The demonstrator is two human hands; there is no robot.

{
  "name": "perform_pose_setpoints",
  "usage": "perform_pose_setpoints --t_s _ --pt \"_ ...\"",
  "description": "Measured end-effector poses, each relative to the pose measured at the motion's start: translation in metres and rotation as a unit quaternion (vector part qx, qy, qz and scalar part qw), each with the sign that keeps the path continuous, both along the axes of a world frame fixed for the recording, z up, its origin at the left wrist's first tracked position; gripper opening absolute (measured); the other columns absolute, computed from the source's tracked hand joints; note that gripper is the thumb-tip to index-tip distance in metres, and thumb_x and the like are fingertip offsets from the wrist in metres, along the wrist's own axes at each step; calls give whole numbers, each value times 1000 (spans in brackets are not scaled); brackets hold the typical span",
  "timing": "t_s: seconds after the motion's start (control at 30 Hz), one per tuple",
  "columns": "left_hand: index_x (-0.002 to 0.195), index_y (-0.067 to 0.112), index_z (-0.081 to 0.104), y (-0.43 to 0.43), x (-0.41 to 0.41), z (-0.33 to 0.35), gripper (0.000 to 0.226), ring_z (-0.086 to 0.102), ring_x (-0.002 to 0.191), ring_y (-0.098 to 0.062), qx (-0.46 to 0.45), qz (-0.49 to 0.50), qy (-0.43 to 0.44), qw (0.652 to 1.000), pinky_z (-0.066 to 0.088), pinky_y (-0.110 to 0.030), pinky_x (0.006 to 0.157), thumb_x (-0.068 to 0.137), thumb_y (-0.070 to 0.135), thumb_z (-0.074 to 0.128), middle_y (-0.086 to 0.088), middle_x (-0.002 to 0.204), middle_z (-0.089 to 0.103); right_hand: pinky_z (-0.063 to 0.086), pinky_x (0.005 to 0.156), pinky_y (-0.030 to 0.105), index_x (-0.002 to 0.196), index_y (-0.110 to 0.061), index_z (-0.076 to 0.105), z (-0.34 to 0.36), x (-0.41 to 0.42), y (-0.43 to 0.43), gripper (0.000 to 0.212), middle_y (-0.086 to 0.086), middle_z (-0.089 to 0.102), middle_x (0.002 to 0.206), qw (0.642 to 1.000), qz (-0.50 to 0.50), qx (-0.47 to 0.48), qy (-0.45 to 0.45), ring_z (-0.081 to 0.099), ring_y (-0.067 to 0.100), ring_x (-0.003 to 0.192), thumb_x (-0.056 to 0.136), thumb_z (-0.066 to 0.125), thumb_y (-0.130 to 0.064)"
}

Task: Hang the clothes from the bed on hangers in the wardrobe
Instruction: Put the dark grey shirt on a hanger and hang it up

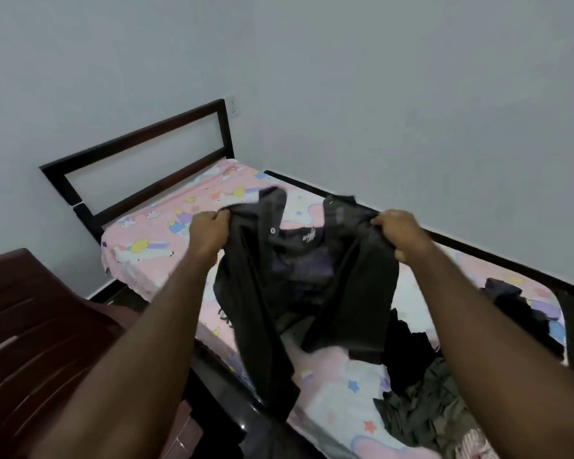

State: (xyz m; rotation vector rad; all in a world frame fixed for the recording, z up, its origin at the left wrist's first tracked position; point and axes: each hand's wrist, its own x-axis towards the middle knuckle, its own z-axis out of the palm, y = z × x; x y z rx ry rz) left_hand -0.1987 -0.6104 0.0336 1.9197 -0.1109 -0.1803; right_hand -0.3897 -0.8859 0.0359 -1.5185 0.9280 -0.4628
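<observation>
I hold a dark grey button-up shirt spread open in the air above the bed. My left hand grips its left shoulder and my right hand grips its right shoulder. The collar and a neck label face me, and the shirt's front hangs down toward the mattress. A pile of dark clothes lies on the pink patterned sheet at the lower right, with more dark garments near the bed's right end. No hanger or wardrobe is in view.
A dark wooden headboard stands against the pale wall. A reddish-brown slatted chair stands at the left, close to the bed's near side. The dark bed frame runs along the front edge.
</observation>
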Motion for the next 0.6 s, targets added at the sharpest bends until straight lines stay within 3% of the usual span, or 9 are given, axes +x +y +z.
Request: perform_pose_setpoints --t_s 0.1,0.23,0.37,0.43,0.53,0.6 --pt "63 8 47 -14 -26 -7 37 42 60 -21 3 -21 4 1000 33 -32 60 94 27 52 -8 62 45 48 71 35 67 -12 63 -16 4 24 21 11 64 76 999 20 28 -11 59 24 78 84 61 -2" --pt "82 4 61 -28 -56 -14 33 59 78 -28 -29 -74 -15 997 47 -40 72 97 31 50 -9 82 65 48 68 32 72 -9 59 -24 4 57 20 12 62 73 994 14 91 -50 58 24 71 91 57 -4" --pt "91 20 65 -33 -78 -24 21 63 86 -24 -90 -133 -16 987 51 -45 83 97 33 49 -4 91 68 54 83 40 93 -9 65 -21 4 91 9 15 71 96 982 -32 128 -135 68 30 92 94 59 -15" --pt "92 22 65 -37 -94 -32 25 64 88 -28 -121 -172 13 978 51 -50 86 92 42 50 -4 91 69 55 87 44 98 -15 66 -23 5 117 10 14 71 101 981 -5 112 -160 68 31 98 89 61 -17" --pt "109 19 67 -40 -115 -56 45 68 101 -21 -155 -229 102 956 53 -45 93 83 55 61 -4 104 72 53 85 30 102 -29 65 -40 -1 157 36 -6 72 95 983 119 80 -114 68 12 93 91 50 1" --pt "108 16 67 -36 -119 -75 52 70 98 -24 -142 -194 131 962 54 -49 91 74 56 69 -9 102 72 51 93 27 114 -30 62 -60 -8 172 53 -12 70 103 978 162 94 -87 66 4 99 90 42 12"
